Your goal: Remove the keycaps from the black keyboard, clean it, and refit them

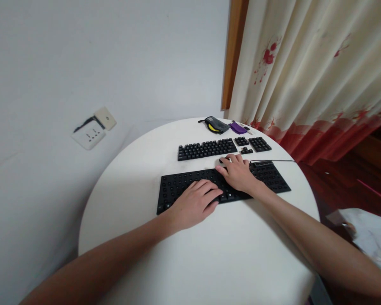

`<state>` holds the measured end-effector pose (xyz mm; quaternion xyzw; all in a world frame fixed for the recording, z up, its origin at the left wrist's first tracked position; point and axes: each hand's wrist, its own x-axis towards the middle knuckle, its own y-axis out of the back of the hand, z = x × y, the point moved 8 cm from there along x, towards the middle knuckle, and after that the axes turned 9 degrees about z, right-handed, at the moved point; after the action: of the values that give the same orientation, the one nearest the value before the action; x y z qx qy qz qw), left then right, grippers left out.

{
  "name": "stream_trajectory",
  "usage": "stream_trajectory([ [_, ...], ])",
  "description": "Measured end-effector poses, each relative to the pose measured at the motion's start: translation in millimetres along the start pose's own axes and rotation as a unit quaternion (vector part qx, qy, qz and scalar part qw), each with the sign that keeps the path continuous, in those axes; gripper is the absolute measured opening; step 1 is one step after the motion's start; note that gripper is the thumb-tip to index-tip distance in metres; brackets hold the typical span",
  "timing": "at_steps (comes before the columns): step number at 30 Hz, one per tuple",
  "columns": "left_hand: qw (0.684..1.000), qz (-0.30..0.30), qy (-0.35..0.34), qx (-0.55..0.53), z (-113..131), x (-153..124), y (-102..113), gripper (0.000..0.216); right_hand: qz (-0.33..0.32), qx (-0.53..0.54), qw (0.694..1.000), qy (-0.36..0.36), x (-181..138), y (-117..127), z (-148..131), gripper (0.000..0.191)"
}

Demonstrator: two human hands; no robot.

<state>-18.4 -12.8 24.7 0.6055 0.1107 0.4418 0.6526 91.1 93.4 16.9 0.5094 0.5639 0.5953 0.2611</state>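
Observation:
A black keyboard base [273, 176] with bare switch holes lies across a round white table [209, 254]. Behind it, black keycaps [206, 149] are laid out in rows, with smaller groups [259, 144] to their right. My left hand [193, 205] rests on the middle of the base with its fingers curled in; anything inside them is hidden. My right hand [239, 173] lies over the base's right half. Its thumb and fingertips are pinched on a small black keycap [222, 160] at the base's far edge.
A grey pouch with a yellow patch [216, 124] and a purple tool [238, 127] lie at the table's far edge. A thin cable [276, 160] runs right from the base. A wall socket [89, 135] is at left and a floral curtain [305, 76] at right.

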Motion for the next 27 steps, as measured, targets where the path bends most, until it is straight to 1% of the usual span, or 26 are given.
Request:
stream_trajectory([
  [4,0.998,0.048,0.028,0.009,-10.3,3.2,10.2,0.025,-0.005,0.006,1.0,0.023,-5.8,0.9,-14.9,0.059],
  [7,0.995,0.08,0.052,0.012,-20.0,4.8,17.4,0.024,-0.007,0.007,0.999,0.034,-8.2,-0.2,-21.0,0.059],
  [11,0.994,0.094,0.063,0.004,-27.0,5.6,20.9,0.022,-0.005,0.007,0.999,0.037,-8.4,-2.0,-21.2,0.059],
  [17,0.992,0.104,0.067,-0.004,-29.8,5.7,21.7,0.021,0.005,0.028,0.999,0.038,-6.4,0.4,-20.0,0.054],
  [20,0.991,0.116,0.066,-0.015,-32.7,7.0,24.4,0.021,0.031,0.042,0.999,0.015,-1.3,6.3,-11.4,0.048],
  [22,0.989,0.127,0.075,-0.02,-39.4,9.4,27.8,0.021,0.05,0.057,0.997,-0.006,3.5,10.0,-0.8,0.044],
  [25,0.986,0.133,0.101,-0.011,-57.3,17.6,32.2,0.018,0.07,0.08,0.994,-0.029,11.2,12.4,17.7,0.039],
  [27,0.984,0.128,0.123,0.004,-71.5,27.3,32.9,0.016,0.076,0.099,0.992,-0.03,15.7,10.7,26.9,0.037],
])
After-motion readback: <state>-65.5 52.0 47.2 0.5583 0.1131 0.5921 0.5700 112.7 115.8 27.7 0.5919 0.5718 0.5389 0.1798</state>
